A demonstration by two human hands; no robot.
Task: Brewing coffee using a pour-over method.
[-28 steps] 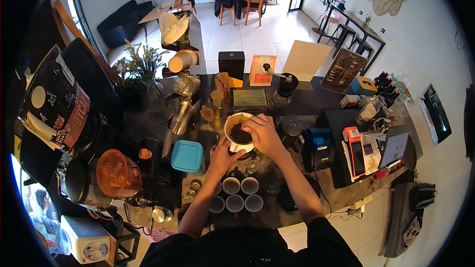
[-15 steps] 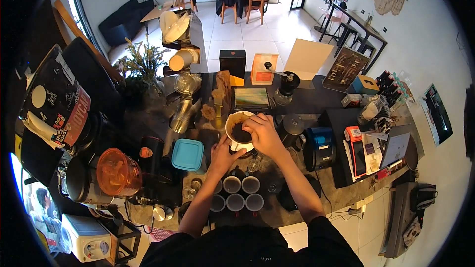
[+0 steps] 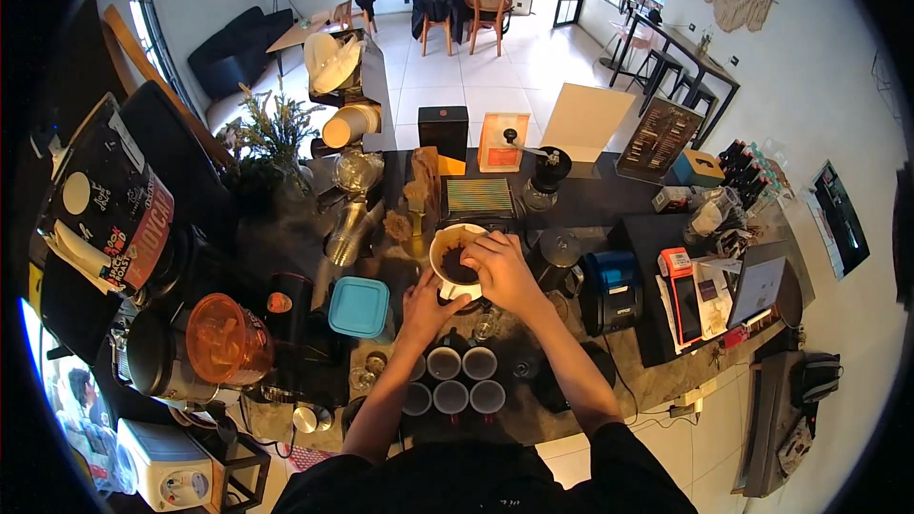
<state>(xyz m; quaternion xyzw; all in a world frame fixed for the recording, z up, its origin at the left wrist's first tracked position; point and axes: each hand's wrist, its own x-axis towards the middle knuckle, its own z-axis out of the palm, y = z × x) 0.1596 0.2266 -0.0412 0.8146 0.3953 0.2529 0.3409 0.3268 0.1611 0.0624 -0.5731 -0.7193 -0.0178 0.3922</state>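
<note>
Hands (image 3: 500,271) two on one dripper (image 3: 451,264), five cups (image 3: 453,379) below

The surface (image 3: 657,376) is crowded around the white filter cone (image 3: 455,262), which both hands occupy: the left hand (image 3: 426,303) at its near left side, the right hand (image 3: 502,271) over its right rim. Left approach is blocked by the blue lid (image 3: 360,306) and the dark grinder (image 3: 286,309). Behind the cone stands a striped box (image 3: 479,198), with a hand grinder (image 3: 546,176) beside it. To the right, a black kettle (image 3: 560,262) and a receipt printer (image 3: 611,286) close the side. Near the body, five small cups (image 3: 452,379) fill the front. Free passage lies from directly above, and between the forearms only above the cups.
</note>
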